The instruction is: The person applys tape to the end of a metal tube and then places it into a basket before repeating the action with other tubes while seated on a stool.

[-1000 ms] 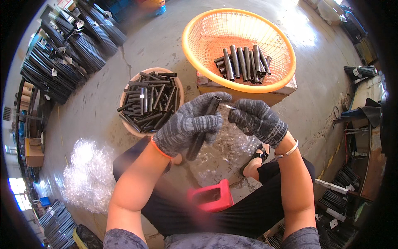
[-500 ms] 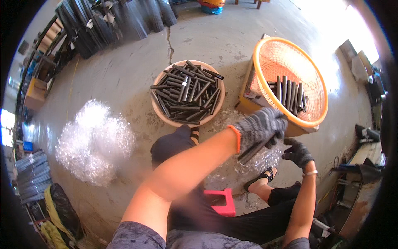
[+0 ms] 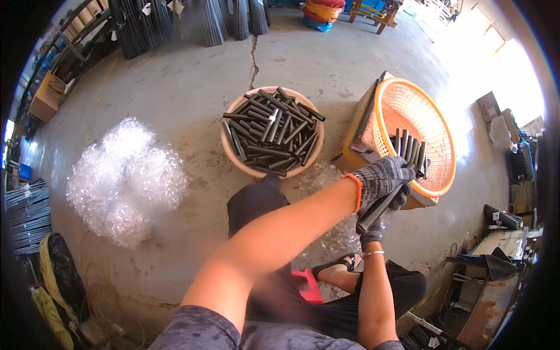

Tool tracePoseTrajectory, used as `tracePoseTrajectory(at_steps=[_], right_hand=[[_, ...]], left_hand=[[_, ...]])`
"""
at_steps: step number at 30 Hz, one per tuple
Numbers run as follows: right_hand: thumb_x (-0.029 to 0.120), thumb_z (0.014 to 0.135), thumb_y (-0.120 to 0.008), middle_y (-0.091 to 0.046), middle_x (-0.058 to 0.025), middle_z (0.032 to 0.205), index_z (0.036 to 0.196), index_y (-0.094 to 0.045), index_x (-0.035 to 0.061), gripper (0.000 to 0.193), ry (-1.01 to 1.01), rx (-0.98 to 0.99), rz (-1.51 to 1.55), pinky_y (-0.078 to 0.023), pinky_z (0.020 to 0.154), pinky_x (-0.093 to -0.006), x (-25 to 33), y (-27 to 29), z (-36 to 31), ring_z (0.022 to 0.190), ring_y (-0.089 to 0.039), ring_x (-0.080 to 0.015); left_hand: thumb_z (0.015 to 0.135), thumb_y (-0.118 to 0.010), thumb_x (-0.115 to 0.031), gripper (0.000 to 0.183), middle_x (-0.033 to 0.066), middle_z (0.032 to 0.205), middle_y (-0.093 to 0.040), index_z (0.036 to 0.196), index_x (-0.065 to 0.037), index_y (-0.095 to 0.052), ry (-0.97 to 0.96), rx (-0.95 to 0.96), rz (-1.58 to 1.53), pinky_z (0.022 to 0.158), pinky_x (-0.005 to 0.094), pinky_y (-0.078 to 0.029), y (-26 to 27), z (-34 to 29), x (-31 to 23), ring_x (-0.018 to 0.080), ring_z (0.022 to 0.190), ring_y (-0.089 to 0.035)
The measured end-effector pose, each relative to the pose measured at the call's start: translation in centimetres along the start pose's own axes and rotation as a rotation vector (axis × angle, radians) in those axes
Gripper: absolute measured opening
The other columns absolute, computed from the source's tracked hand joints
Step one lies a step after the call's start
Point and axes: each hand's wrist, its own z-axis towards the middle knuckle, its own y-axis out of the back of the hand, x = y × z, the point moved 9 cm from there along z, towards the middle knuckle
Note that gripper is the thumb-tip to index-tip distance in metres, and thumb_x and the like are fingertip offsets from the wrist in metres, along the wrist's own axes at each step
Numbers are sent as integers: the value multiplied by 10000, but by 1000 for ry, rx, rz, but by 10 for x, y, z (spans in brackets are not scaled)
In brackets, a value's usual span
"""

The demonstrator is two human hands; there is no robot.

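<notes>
My left hand [image 3: 383,179], in a grey striped glove with an orange cuff, reaches across to the right and is closed on a black tube [image 3: 378,211]. The tube slants down toward my right hand [image 3: 371,233], which wears a dark glove. That hand is right at the tube's lower end, its fingers mostly hidden behind it. Just beyond my left hand, an orange mesh basket [image 3: 382,105] leans tilted, with several black tubes [image 3: 410,146] inside. A pale round tub [image 3: 318,137] at centre is heaped with more black tubes [image 3: 268,131].
A cardboard box [image 3: 350,143] props the basket. Left lies a big mound of clear plastic film [image 3: 125,184]; loose film [image 3: 338,242] is near my foot. A pink stool [image 3: 307,286] shows beneath me. Bundled dark rods [image 3: 213,23] stand at the back; a rusty bench [image 3: 490,303] is at right.
My right hand has come left and in to the tube's lower end. My left hand still holds the tube. The view has shifted slightly.
</notes>
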Motion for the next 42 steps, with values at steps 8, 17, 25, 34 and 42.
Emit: tracePoseTrajectory(at_steps=[8,17,25,34,42], right_hand=[[288,919,-480,-569,-40,880,1176,-494,55,348,93,217,-217,-466,583,-265,107,-37,-47,695,-548,-137],[313,897,-454,-615,-140,872,985,-573,65,289,690,218,-1079,-445,639,-428,109,-66,-34,703,-573,-338],[333,961,-429,-581,-88,1027,1257,-450,67,398,-86,143,-410,-441,464,-218,59,-4,-46,668,-601,-176],[213,918,-500,-562,-54,784,854,-589,67,183,1,369,-76,-447,671,-330,77,-50,-35,725,-543,-224],[240,923,-511,-578,-87,974,1103,-518,46,265,43,76,-554,-462,708,-327,28,29,-32,828,-559,-215]], left_hand=[[946,-461,-214,194,67,661,-563,932,-26,-509,28,4,85,428,291,-479,9,-7,11,170,475,-552],[928,-521,-289,244,36,682,-548,937,-45,-519,-89,16,105,461,257,-477,10,5,8,123,531,-561],[928,-514,-268,248,37,733,-555,1034,-44,-513,58,42,41,497,254,-470,-3,-22,7,144,570,-559],[932,-514,-237,235,57,752,-585,1020,-20,-511,103,43,53,535,269,-499,-3,-15,12,138,602,-570],[926,-530,-243,240,48,767,-574,1035,-30,-511,93,30,32,542,257,-498,-4,-19,8,133,616,-567]])
